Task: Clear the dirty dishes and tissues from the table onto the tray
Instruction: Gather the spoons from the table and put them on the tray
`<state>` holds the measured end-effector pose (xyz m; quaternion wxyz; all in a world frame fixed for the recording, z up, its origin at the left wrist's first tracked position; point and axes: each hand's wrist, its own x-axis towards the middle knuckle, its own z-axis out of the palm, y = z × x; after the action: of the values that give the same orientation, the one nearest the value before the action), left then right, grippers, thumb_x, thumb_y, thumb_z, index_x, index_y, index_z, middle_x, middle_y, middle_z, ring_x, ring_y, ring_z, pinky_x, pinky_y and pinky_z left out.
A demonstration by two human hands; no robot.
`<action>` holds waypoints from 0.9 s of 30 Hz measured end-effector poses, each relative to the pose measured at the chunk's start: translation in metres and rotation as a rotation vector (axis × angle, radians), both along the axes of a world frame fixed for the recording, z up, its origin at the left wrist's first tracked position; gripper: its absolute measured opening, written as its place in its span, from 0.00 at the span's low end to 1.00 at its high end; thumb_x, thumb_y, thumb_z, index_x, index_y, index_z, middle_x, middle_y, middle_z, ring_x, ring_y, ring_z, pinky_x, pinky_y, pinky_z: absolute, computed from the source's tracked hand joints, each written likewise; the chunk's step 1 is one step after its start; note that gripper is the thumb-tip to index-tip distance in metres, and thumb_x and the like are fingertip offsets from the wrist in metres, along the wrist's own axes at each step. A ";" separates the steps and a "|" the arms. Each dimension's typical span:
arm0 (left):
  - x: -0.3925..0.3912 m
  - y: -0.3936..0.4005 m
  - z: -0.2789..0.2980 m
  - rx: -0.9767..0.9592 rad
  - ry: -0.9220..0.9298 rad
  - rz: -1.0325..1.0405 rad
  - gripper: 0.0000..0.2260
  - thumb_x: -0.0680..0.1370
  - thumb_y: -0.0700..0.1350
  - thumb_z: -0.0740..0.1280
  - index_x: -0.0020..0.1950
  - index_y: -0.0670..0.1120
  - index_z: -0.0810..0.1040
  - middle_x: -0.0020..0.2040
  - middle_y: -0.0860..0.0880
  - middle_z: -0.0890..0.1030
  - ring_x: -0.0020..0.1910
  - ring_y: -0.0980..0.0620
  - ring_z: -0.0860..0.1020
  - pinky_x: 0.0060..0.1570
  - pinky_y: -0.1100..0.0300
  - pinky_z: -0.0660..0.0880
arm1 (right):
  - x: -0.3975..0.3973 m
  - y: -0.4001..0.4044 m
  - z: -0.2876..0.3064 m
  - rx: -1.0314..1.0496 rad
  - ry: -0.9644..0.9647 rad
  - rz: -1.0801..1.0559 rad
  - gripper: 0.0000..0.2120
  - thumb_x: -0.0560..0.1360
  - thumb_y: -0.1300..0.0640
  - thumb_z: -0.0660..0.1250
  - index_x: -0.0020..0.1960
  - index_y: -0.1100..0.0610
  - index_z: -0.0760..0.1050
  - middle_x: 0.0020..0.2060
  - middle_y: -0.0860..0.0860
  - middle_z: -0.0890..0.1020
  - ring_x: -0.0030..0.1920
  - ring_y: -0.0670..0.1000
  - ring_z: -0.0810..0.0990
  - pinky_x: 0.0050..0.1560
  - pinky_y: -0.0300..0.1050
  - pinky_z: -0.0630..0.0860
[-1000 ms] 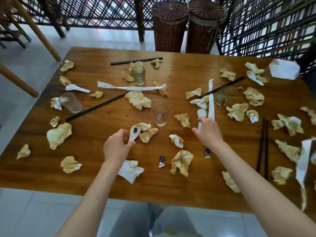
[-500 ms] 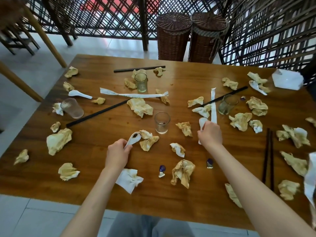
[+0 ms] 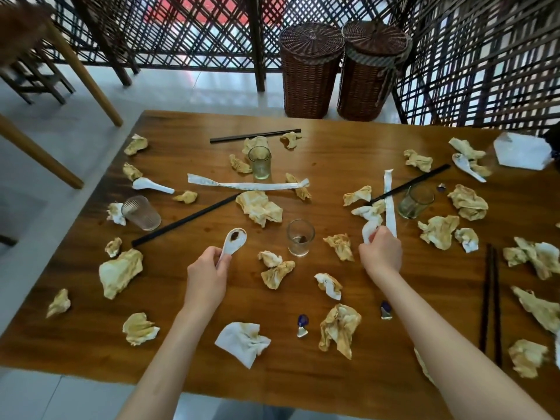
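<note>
**Both hands now lifted, each with a spoon**

A second ago the left hand [image 3: 209, 275] only pinched a spoon [image 3: 232, 241] lying by the tissues left of the centre glass [image 3: 300, 237]; now its fingers curl round the handle and the stained bowl stands raised, clear of the table [image 3: 303, 368]. The right hand [image 3: 380, 253], which was then reaching flat toward a second spoon [image 3: 370, 227] right of the glass, now grips it, fingers closed; the white bowl pokes out above the fist, though whether it has fully left the wood is hard to tell. The camera has tipped up, showing more of the far baskets [image 3: 312, 68].

Crumpled tissues [image 3: 259, 207] ring the glass on every side, one just beside its right. The barest wood lies between the two forearms, nearer the person than the glass, and along the near edge. A tumbled cup [image 3: 141, 213] sits well left of the glass, near the left edge.
</note>
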<state>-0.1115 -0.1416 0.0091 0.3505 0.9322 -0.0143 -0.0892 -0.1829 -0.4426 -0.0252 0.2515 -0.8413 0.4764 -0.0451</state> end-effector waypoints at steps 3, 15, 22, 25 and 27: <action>0.008 0.004 0.009 -0.007 0.000 -0.007 0.06 0.80 0.48 0.62 0.53 0.48 0.75 0.37 0.52 0.77 0.35 0.54 0.77 0.30 0.68 0.69 | 0.003 0.006 0.007 -0.012 -0.031 -0.046 0.12 0.73 0.66 0.67 0.56 0.61 0.73 0.49 0.57 0.80 0.50 0.57 0.79 0.40 0.45 0.75; 0.002 0.032 0.043 0.006 0.055 -0.008 0.04 0.79 0.50 0.62 0.47 0.52 0.74 0.37 0.54 0.77 0.35 0.54 0.77 0.29 0.67 0.70 | -0.011 0.033 0.049 0.124 0.066 -0.056 0.09 0.76 0.66 0.60 0.56 0.58 0.68 0.47 0.56 0.76 0.44 0.55 0.76 0.35 0.45 0.72; -0.028 0.039 0.057 -0.025 0.023 0.020 0.05 0.80 0.49 0.62 0.46 0.51 0.75 0.37 0.53 0.78 0.36 0.55 0.76 0.31 0.64 0.71 | -0.031 0.051 0.070 0.086 0.012 0.078 0.02 0.80 0.59 0.55 0.50 0.55 0.66 0.38 0.49 0.73 0.37 0.50 0.74 0.35 0.47 0.73; -0.052 0.039 0.062 -0.042 0.019 0.027 0.05 0.80 0.49 0.62 0.47 0.50 0.75 0.37 0.52 0.78 0.36 0.54 0.76 0.30 0.64 0.69 | -0.053 0.064 0.077 0.087 -0.075 0.131 0.04 0.81 0.57 0.54 0.49 0.55 0.66 0.35 0.47 0.72 0.34 0.46 0.72 0.31 0.44 0.67; -0.069 0.037 0.066 -0.065 0.010 0.047 0.04 0.79 0.49 0.62 0.47 0.50 0.74 0.37 0.53 0.77 0.35 0.54 0.76 0.29 0.67 0.68 | -0.071 0.071 0.080 0.114 -0.143 0.158 0.05 0.81 0.57 0.53 0.48 0.55 0.67 0.36 0.48 0.73 0.34 0.46 0.73 0.29 0.42 0.65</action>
<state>-0.1807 -0.1046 0.0749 0.3825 0.9200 0.0063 -0.0852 -0.2539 -0.3713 0.0548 0.3351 -0.8552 0.3911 -0.0580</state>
